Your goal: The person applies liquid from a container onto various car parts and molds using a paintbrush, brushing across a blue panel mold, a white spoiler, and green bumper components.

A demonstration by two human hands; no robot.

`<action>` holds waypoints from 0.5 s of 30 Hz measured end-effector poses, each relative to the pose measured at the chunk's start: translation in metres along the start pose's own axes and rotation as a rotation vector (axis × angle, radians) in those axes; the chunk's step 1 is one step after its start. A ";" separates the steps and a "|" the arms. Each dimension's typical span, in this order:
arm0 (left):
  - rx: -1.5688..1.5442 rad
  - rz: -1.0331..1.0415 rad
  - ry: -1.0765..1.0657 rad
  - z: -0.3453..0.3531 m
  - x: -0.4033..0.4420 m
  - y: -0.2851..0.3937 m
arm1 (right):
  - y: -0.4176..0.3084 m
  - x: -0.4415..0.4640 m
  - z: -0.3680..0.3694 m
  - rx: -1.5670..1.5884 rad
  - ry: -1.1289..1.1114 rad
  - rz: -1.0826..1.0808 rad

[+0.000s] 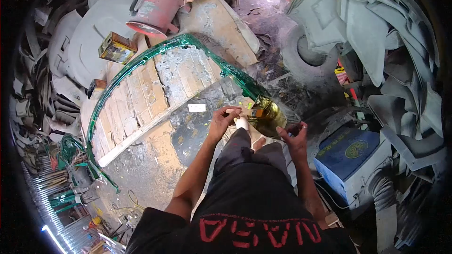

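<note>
My left hand (223, 121) is closed, its fingers pinching a pale handle (233, 111) that looks like a brush's. The handle's other end reaches over a gold-coloured tin (272, 115), where an orange patch shows. My right hand (294, 137) grips the tin's near right side, thumb towards me. The tin is tilted, and a shiny yellowish inner surface shows. Just beyond it ends a long, curved, glossy green strip (181, 42), which arcs over boards to the left. My legs hide part of the ground under the tin.
A red bucket-like container (157, 7) and a second tin (117, 48) stand beyond the arc. Grey moulded panels (365, 28) pile up at right, above a blue box (348, 153). A round grey ring (308, 51) lies ahead. A yellow cord (134, 200) trails at lower left.
</note>
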State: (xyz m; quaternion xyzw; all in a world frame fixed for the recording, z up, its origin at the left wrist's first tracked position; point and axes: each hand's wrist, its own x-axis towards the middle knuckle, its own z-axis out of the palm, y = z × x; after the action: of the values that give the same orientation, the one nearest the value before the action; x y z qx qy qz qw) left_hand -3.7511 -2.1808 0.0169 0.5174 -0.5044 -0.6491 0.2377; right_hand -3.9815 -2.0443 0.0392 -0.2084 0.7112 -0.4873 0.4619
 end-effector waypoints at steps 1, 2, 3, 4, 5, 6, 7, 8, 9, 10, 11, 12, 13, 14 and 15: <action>-0.047 -0.026 0.032 -0.006 0.007 -0.008 | -0.002 0.006 0.004 0.012 0.000 0.003; -0.047 -0.026 0.029 -0.011 0.014 -0.016 | -0.003 0.012 0.007 0.022 0.005 0.001; -0.140 -0.032 0.042 -0.016 0.022 -0.023 | 0.002 0.020 0.011 0.022 0.008 -0.028; -0.233 -0.038 0.052 -0.022 0.031 -0.028 | 0.006 0.028 0.013 0.021 0.020 -0.029; -0.274 -0.039 0.042 -0.030 0.041 -0.033 | 0.009 0.035 0.015 -0.028 0.021 -0.021; -0.283 -0.039 0.032 -0.038 0.053 -0.038 | 0.007 0.040 0.018 -0.082 0.020 -0.013; -0.274 0.004 0.055 -0.045 0.065 -0.041 | 0.004 0.044 0.022 -0.096 0.024 -0.015; -0.266 0.041 0.084 -0.055 0.076 -0.045 | 0.001 0.046 0.025 -0.069 0.050 0.017; -0.171 0.036 0.103 -0.064 0.084 -0.038 | 0.000 0.049 0.029 -0.043 0.074 0.049; -0.170 0.055 0.111 -0.074 0.098 -0.043 | 0.000 0.052 0.030 -0.058 0.071 0.051; -0.098 0.077 0.134 -0.083 0.112 -0.047 | 0.000 0.054 0.028 -0.059 0.079 0.114; -0.023 0.097 0.153 -0.091 0.124 -0.049 | 0.002 0.053 0.024 -0.057 0.091 0.180; -0.028 0.137 0.162 -0.098 0.136 -0.052 | 0.011 0.054 0.019 -0.068 0.092 0.189; -0.032 0.180 0.173 -0.104 0.146 -0.054 | 0.023 0.057 0.013 -0.050 0.110 0.166; -0.036 0.219 0.204 -0.109 0.153 -0.049 | 0.023 0.058 0.012 -0.029 0.125 0.138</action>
State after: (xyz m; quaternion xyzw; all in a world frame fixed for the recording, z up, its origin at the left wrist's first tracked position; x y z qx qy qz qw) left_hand -3.6945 -2.3334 -0.0888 0.5184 -0.5192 -0.5723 0.3664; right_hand -3.9957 -2.0836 -0.0083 -0.1348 0.7584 -0.4559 0.4460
